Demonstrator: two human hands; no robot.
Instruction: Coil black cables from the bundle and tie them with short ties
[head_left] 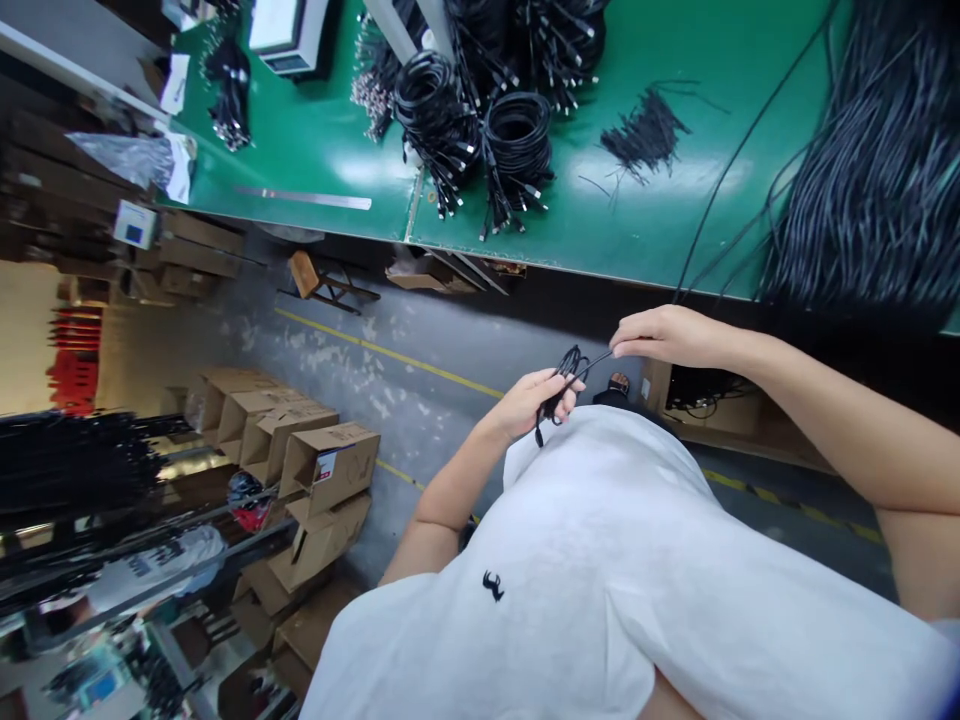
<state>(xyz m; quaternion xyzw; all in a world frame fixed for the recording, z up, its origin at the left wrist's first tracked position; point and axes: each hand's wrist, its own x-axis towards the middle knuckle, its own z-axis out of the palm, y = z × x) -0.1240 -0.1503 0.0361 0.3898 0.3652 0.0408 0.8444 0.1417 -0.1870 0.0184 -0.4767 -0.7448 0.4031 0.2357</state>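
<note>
My left hand (pixel 529 402) is closed around a small coil of black cable (pixel 571 368), with a short end hanging below the fingers. From this coil a stretch of the same cable runs up to my right hand (pixel 660 335), whose fingers pinch it. Both hands are in front of my white shirt, just off the edge of the green table (pixel 300 150). Close beyond my right hand, a long black cable strand rises over the table edge toward the large heap of loose black cables (pixel 877 170).
On the table lie coiled cable bundles (pixel 517 135), a pile of short black ties (pixel 643 135) and a metal ruler (pixel 315 198). A stool (pixel 306 274) stands beneath. Open cardboard boxes (pixel 330 460) line the left floor. Another person in a light shirt (pixel 161 570) is at lower left.
</note>
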